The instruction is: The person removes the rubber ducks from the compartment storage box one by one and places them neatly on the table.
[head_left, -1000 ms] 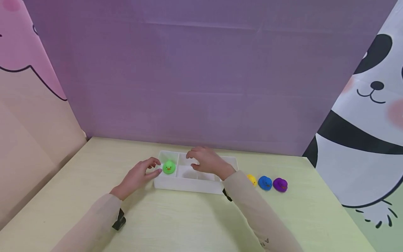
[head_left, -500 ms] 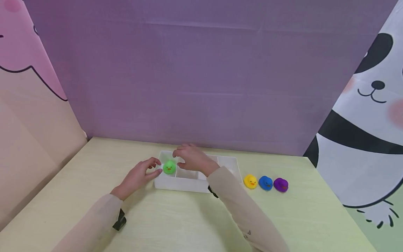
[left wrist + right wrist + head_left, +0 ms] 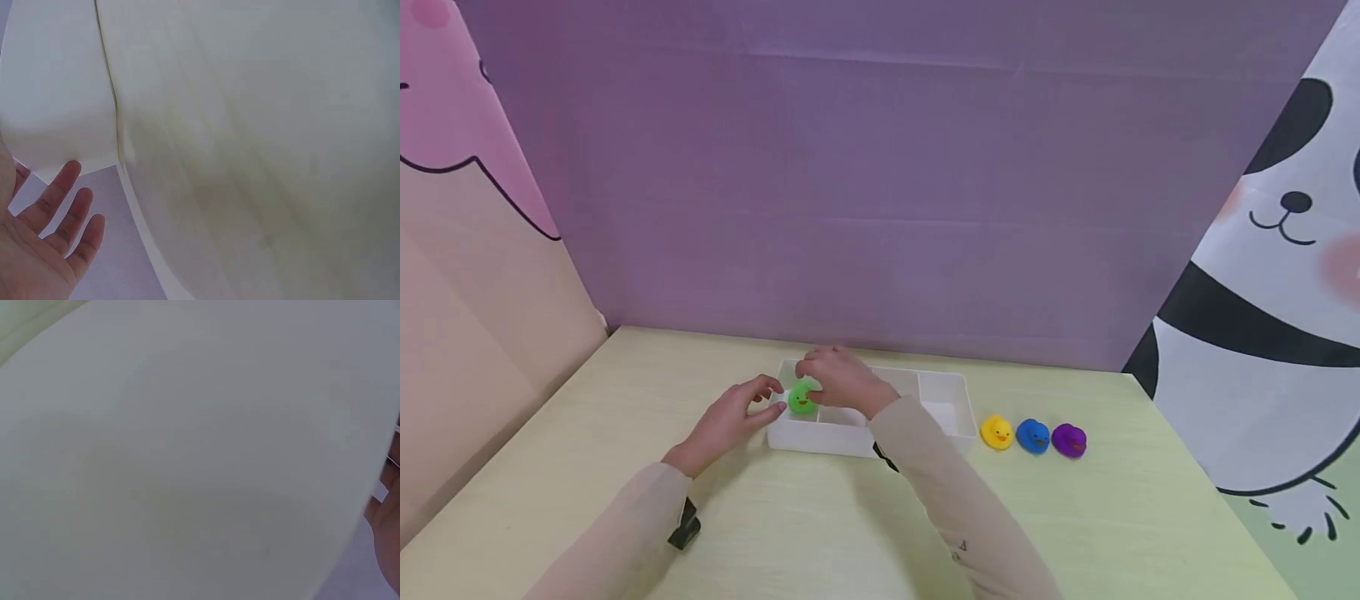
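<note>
In the head view a small green toy duck (image 3: pixel 800 400) sits in the leftmost compartment of a white divided box (image 3: pixel 842 439). My right hand (image 3: pixel 838 379) is over that compartment, its thumb overlapping the duck's right side and its fingers reaching above and behind it. Whether it touches the duck is unclear. My left hand (image 3: pixel 730 421) is at the box's left end, fingertips and thumb at the rim. In the left wrist view the left hand's fingers (image 3: pixel 75 219) are spread beside the white box wall. The right wrist view shows mostly a blurred white surface, with part of the right hand (image 3: pixel 390 519) at its edge.
To the right of the box, a yellow duck (image 3: pixel 997 432), a blue duck (image 3: pixel 1033 436) and a purple duck (image 3: pixel 1069 440) stand in a row on the pale wooden table (image 3: pixel 760 533). A purple backdrop (image 3: pixel 880 183) rises behind the table's far edge.
My right hand has moved left across the box to the green duck, uncovering the right compartments and the yellow duck. My left hand has stayed at the box's left end.
</note>
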Demonstrator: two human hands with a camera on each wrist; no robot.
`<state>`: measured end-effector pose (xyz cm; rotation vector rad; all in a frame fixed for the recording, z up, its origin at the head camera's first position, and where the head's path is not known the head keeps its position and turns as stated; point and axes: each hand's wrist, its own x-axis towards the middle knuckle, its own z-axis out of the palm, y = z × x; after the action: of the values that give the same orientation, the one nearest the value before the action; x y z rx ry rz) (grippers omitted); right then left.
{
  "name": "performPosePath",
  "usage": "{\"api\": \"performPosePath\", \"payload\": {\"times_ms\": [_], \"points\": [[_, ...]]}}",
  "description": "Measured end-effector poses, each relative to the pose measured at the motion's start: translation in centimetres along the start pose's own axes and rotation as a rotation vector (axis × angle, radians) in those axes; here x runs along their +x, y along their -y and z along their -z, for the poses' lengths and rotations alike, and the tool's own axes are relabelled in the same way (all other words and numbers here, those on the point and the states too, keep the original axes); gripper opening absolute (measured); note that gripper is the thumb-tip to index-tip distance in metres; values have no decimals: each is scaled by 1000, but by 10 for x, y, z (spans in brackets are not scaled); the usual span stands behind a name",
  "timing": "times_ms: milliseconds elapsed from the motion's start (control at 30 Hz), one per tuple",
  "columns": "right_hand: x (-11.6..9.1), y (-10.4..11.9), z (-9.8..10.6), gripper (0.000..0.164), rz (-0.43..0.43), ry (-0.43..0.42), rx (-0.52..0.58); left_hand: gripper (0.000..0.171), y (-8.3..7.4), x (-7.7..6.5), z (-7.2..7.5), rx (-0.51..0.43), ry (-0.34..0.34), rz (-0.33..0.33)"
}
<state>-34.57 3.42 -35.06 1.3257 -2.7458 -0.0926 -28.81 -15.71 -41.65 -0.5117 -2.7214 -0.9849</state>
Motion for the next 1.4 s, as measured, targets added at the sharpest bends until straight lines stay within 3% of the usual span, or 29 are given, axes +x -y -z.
{"api": "performPosePath", "payload": {"times_ms": [567,1400], "points": [[18,8,-7,31,-17,96,-65,32,2,-1,0,-7,-11,-18],[24,14,-10,27,-51,125,-64,31,1,-1,1,-12,-9,-6]]}}
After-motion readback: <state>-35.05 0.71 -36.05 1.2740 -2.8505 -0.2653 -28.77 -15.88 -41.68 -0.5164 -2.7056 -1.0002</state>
